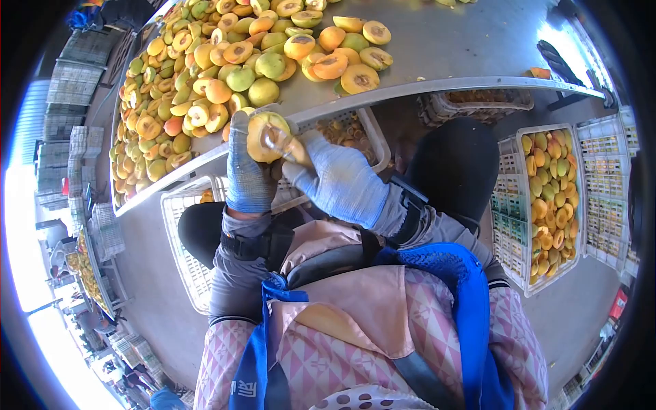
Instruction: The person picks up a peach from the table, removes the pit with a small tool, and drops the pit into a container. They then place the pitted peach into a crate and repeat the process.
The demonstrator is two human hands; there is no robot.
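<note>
My left hand [247,179], in a blue-grey knit glove, grips a yellow peach half [260,137] with its cut face towards me. My right hand [347,179], gloved the same way, is closed around a small pitting tool [295,152] with a yellowish handle. The tool's shiny metal end meets the cut face of the fruit. Both hands are in front of the metal table's near edge [403,89]. Just beyond them, a large heap of halved peaches [225,75] covers the left part of the table, many with brown pits or hollows showing.
Under the table edge stands a crate [374,140] of brownish scraps. A white crate [179,236] sits by my left knee. To my right, a crate rim [581,205] surrounds more peach halves [551,198]. Stacked crates [72,82] line the far left.
</note>
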